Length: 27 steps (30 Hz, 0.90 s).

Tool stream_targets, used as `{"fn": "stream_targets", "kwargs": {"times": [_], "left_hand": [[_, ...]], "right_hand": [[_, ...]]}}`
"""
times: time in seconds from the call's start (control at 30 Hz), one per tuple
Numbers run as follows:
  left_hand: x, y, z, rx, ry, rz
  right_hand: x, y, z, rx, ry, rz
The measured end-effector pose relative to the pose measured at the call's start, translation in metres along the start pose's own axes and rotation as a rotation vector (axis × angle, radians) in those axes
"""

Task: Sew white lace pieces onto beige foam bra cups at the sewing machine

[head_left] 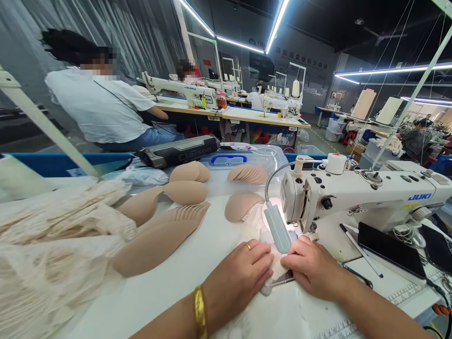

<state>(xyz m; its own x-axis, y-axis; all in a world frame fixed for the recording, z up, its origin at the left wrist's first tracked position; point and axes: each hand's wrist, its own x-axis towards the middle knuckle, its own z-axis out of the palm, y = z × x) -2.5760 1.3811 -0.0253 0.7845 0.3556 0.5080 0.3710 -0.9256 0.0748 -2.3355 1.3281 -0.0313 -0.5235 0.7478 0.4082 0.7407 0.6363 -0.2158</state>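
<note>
A white sewing machine (356, 193) stands on the right, its lamp (278, 228) lighting the needle area. Under the lamp lies pale, thin fabric (278, 270), partly hidden by my fingers. My left hand (243, 273) presses bent fingers together on the fabric's left side. Close to the needle, my right hand (310, 266) pinches the fabric from the right. Just behind, a beige bra cup (242, 207) with a lacy edge touches this pale material. Whether the cup is joined to the fabric I cannot tell.
Stacked beige bra cups (162, 238) and cream lace fabric (63, 245) spread to the left. A clear plastic box (271, 153) stands behind. A phone (390, 249) and a pen (360, 249) lie right of my hand. A co-worker (99, 101) sits beyond the table.
</note>
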Motion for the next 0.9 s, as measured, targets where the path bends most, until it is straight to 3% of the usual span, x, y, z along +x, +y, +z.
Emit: {"fn": "stream_targets", "kwargs": {"times": [0.37,0.6,0.9], "left_hand": [[-0.006,-0.009,0.008,-0.211,0.037,-0.053],[0.013,-0.029,0.010,-0.293,-0.038,0.093],[0.027,-0.042,0.010,-0.319,-0.027,0.152]], "right_hand": [[0.002,0.000,0.001,0.011,-0.038,0.029],[-0.002,0.004,0.004,-0.024,-0.025,0.079],[0.000,0.008,0.005,-0.029,0.003,0.099]]}}
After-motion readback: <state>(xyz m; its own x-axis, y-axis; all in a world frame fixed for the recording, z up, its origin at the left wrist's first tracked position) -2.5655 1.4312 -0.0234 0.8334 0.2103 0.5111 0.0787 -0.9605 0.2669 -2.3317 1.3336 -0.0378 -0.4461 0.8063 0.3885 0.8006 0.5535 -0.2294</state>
